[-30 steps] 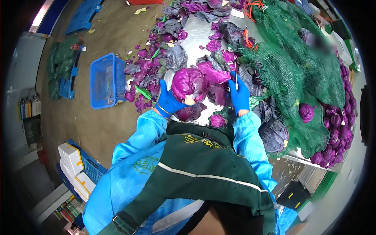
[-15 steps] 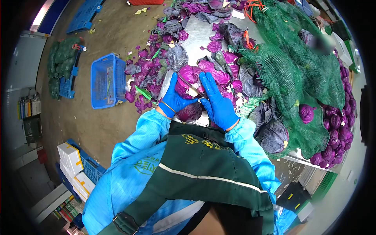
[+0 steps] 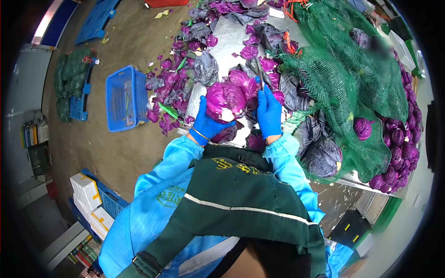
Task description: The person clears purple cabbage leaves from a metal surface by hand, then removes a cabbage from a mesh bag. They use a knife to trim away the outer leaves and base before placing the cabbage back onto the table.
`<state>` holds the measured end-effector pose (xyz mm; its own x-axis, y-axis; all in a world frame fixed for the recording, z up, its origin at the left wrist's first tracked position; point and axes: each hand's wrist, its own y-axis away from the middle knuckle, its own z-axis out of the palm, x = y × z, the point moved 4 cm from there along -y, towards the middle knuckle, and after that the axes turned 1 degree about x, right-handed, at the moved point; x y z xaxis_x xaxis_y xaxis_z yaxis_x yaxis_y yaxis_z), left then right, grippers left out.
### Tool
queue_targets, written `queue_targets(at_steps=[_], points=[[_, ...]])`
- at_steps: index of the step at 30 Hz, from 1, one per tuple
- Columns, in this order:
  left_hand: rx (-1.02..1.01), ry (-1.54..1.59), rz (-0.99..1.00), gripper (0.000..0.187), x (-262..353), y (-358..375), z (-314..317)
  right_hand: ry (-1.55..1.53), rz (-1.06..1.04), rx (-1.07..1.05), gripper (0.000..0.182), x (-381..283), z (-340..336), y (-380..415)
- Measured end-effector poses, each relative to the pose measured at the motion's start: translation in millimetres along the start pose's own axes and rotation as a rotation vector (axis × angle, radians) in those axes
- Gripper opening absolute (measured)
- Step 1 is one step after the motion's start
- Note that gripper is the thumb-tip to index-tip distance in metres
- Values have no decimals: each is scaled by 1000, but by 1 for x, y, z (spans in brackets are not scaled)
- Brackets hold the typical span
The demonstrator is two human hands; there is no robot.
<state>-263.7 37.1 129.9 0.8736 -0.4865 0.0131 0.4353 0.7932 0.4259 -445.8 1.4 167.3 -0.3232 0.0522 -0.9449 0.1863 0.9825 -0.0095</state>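
— While our left hand (image 3: 205, 123) cups the red cabbage (image 3: 225, 99) above the steel table (image 3: 227, 44), what crowds us?

— Loose purple leaves (image 3: 169, 90) spill over the table edge; green net sacks (image 3: 345, 69) press in on the right. Our right hand (image 3: 269, 113) grips a knife (image 3: 260, 78) beside the head.

— Any writing?

— Yellow characters on our green apron (image 3: 236, 194), too small to read.

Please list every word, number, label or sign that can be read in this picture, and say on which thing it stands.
No text can be read.
Apron: yellow printed characters near the top edge, too small and warped to read.
Left sleeve: a green printed emblem, unreadable.
White boxes on the floor: yellow marks, no legible letters.
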Motion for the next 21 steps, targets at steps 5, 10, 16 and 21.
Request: queue_targets(at_steps=[5, 10, 16, 21], points=[[-199, -69, 39, 80, 6, 2, 20, -123, 184, 80, 41, 26, -30, -10], [-362, -65, 82, 76, 11, 4, 22, -174, 296, -236, 55, -12, -4, -4], [-43, -721, -26, 82, 40, 22, 24, -430, 395, -350, 31, -12, 25, 7], [58, -783, 194, 63, 43, 14, 22, -250, 89, -115, 16, -10, 29, 11]])
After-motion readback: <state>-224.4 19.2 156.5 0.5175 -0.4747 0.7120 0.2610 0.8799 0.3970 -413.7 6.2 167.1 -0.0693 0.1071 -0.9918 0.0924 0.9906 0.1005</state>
